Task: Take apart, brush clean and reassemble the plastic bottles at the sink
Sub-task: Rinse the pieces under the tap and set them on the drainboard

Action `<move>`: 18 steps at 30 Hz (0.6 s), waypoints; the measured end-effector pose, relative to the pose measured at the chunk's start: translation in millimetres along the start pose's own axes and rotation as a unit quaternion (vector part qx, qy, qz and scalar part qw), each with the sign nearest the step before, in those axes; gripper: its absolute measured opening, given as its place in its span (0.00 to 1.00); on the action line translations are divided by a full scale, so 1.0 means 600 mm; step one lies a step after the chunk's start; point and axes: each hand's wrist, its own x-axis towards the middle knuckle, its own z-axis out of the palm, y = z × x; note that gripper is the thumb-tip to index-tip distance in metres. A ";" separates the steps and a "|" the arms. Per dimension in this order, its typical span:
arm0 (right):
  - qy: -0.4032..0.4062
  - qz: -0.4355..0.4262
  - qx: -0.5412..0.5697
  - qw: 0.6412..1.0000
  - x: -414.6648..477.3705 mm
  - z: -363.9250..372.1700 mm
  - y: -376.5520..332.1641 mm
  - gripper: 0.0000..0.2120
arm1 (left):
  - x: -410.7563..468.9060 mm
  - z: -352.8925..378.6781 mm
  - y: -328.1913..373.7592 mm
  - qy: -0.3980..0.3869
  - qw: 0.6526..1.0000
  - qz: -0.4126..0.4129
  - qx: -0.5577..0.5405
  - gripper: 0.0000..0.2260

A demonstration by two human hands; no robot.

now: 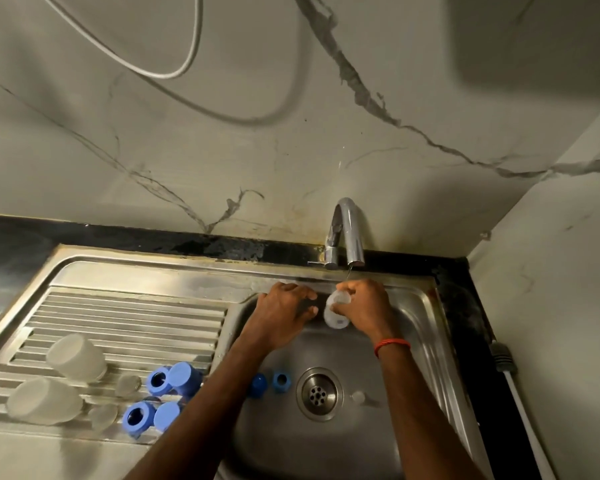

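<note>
My right hand (364,306) grips a small clear plastic bottle (336,311) under the tap (347,233), over the back of the sink basin (326,445). A thin trickle of water falls from the spout. My left hand (284,311) hovers just left of the bottle, fingers spread and holding nothing. Two blue parts lie on the basin floor, a cap (257,385) and a ring (281,382), left of the drain (319,393). A small clear piece (358,397) sits right of the drain.
On the ribbed draining board (125,317) lie two clear bottle bodies (77,356) (44,401), two small clear pieces (128,385) (103,415) and several blue caps and rings (174,379) (149,415). A white hose (520,410) runs along the black counter at right.
</note>
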 end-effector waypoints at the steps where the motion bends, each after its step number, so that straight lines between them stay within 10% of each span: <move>1: -0.024 -0.004 0.011 1.000 0.000 -0.001 0.002 0.17 | 0.000 0.004 0.001 0.001 1.000 0.007 0.005 0.16; 18: 0.029 -0.019 0.010 0.999 -0.021 0.002 -0.018 0.23 | -0.002 0.026 -0.008 0.035 0.999 0.030 -0.009 0.13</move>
